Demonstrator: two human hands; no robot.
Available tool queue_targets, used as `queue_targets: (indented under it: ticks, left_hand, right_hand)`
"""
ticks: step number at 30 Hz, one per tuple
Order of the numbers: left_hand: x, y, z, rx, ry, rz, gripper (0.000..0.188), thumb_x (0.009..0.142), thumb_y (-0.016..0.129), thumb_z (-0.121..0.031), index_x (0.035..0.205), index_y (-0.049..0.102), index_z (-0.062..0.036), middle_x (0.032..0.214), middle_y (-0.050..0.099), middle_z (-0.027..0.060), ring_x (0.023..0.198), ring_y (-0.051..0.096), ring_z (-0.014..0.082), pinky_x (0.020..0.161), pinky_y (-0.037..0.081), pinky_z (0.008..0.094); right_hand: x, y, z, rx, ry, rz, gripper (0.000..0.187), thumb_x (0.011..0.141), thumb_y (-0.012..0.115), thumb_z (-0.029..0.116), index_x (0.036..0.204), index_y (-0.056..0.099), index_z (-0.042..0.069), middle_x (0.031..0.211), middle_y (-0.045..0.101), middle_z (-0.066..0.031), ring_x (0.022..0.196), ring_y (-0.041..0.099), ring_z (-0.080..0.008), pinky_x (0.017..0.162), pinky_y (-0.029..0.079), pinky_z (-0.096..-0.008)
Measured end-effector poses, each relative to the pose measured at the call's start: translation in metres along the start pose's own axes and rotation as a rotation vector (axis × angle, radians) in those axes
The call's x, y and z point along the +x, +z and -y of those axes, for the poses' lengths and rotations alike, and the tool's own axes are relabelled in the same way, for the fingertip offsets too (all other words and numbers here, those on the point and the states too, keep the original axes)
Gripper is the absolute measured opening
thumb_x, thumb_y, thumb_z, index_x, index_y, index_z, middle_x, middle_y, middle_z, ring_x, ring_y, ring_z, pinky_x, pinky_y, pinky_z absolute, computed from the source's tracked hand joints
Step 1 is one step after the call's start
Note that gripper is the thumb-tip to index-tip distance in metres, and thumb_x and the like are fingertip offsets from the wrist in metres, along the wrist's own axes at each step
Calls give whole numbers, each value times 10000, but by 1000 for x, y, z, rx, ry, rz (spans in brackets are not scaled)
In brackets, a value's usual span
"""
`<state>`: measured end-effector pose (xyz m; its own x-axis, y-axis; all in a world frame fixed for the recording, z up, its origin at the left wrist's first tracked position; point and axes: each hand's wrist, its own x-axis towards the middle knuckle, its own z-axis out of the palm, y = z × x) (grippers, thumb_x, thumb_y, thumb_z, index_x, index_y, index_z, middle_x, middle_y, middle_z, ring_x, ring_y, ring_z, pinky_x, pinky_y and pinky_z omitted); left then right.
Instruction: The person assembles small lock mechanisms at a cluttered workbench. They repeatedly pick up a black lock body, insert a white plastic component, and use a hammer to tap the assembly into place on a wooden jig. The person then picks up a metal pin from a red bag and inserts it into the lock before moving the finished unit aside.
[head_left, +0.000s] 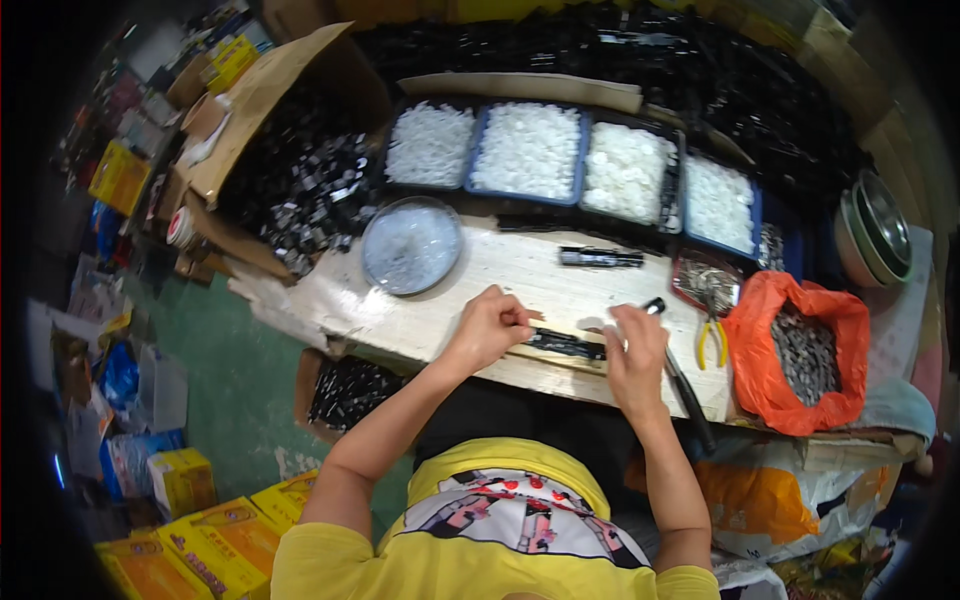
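Note:
A dark strip-shaped part (566,344) with glossy faces lies near the front edge of the worktable. At its left end my left hand (488,328) is closed in a pinch; whatever sits between those fingertips is too small to make out. My right hand (638,362) hovers by the part's other end, fingers bent and apart from the thumb. Just right of that hand lies a tool with a long black handle (688,398), its upper portion partly hidden. Farther back on the table rests a bundle of similar black pieces (600,257).
Blue and black trays (470,170) of small white parts line the back, below a heap of black strips (600,50). A round dish (411,290) and a carton (215,165) of black pieces stand left. Right are yellow-handled pliers (712,343) and an orange bag (752,350) of metal pieces.

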<state>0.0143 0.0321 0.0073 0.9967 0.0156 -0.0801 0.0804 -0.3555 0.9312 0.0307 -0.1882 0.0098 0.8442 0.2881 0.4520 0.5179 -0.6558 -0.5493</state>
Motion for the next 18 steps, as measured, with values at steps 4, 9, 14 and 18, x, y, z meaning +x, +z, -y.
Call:
queue_targets:
  ticks: [4,9,14,18]
  left_hand:
    - [7,-2,-12,265,126,26,77,667,674,-13,725,623,-8,745,514,81,646,557,179,591,455,286]
    - [58,-12,-23,445,254,-132,150,694,709,-145,770,645,-33,670,546,89,589,546,197,553,435,307]
    - [118,-45,-31,675,300,-409,227,740,665,-224,823,615,-18,787,595,159,763,594,329,645,464,424]
    - [152,-56,-33,814,232,-398,307,757,651,-270,863,609,16,815,610,206,777,605,390,663,481,479]
  right_hand:
    - [12,-47,-55,-512,144,-229,288,740,622,101,1011,564,21,960,547,-139,899,512,-313,747,386,-414]
    - [-4,-62,-96,-696,309,-73,250,749,621,137,969,571,28,877,548,-146,818,540,-326,683,413,-435]
    - [-5,-64,-112,-674,388,-132,170,771,609,137,899,586,26,841,549,-166,713,558,-363,606,431,-455]
    - [14,-68,-103,-649,309,-170,138,775,600,118,887,604,38,846,560,-155,775,559,-329,687,427,-410]
